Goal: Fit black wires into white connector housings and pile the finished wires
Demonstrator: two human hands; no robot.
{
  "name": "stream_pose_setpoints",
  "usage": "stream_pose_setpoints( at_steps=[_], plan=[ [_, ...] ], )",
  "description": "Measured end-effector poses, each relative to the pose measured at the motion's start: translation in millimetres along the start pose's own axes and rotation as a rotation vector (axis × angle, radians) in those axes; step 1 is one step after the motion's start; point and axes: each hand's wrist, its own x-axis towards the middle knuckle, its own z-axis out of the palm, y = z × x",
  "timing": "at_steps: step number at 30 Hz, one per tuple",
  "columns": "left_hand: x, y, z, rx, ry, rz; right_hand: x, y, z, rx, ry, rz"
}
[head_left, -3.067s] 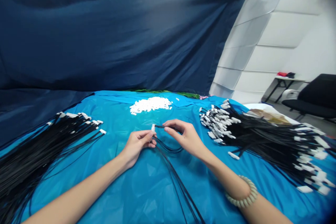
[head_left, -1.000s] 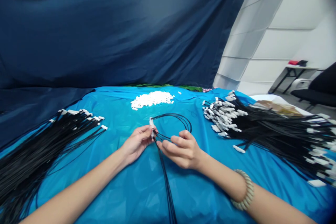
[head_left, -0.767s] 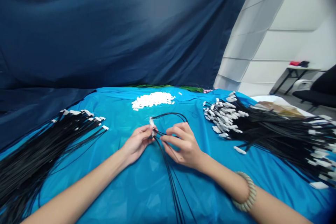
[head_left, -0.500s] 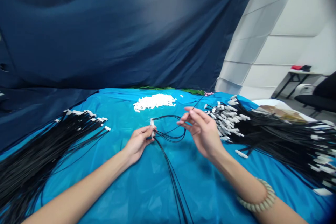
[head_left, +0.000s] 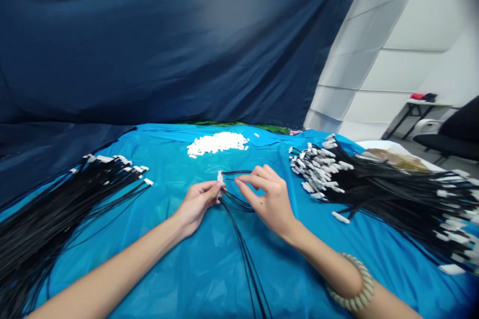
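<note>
A small white plastic connector (head_left: 220,177) is pinched upright between the thumb and fingers of my left hand (head_left: 198,204). Thin black wires (head_left: 239,239) run from it, some hanging down toward the near edge and others looping to the right. My right hand (head_left: 267,199) is closed in a pinch on a single black wire (head_left: 229,178), its fingertips a short way right of the connector. The wire's tip is too fine to make out against the connector.
White connector pieces (head_left: 217,143) form a pile at the back of the blue sheet (head_left: 179,269). Bundles of black cables with white connectors lie at left (head_left: 75,204) and right (head_left: 374,184). A dark blue curtain (head_left: 168,50) hangs behind.
My right hand has moved left and slightly down, bringing the pinched wire close to the connector. The left hand keeps its hold on the connector, nearly in place.
</note>
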Motion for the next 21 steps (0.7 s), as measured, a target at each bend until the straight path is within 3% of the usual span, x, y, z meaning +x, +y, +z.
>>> stream_pose_setpoints(
  at_steps=[21],
  plan=[
    [-2.4, 1.9, 2.8, -0.021, -0.043, 0.03, -3.5, 1.6, 1.9, -0.081, -0.007, -0.053]
  ],
)
